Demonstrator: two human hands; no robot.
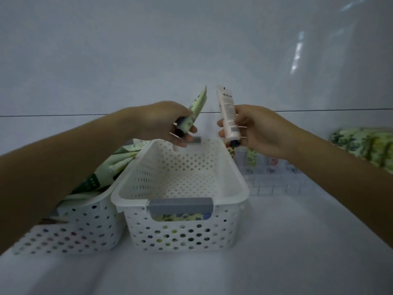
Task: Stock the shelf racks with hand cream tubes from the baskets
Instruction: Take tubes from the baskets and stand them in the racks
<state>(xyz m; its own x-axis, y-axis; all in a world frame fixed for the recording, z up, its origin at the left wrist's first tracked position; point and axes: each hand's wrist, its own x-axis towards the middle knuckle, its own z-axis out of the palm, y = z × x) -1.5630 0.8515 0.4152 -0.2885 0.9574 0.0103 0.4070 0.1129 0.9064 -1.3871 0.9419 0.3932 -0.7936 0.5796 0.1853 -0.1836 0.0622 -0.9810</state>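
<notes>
Left grip [161, 122] and right grip [261, 130], each closed on a tube.
My left grip pinches a green tube [198, 107], my right a white tube [228, 116], caps down, over the far end of the basket [131, 184]. A second basket [85, 226] lies under my left arm and a rack [272, 179] below my right grip.

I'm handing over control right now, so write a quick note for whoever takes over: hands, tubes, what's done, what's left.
Left hand grips a green tube; right hand grips a white tube. Both are raised over the far end of the middle basket.
The middle basket looks empty from above; the left basket holds green tubes.
Done: the clear rack right of the baskets has a few tubes in it.
Left: rack these two, then the left basket's tubes.
</notes>
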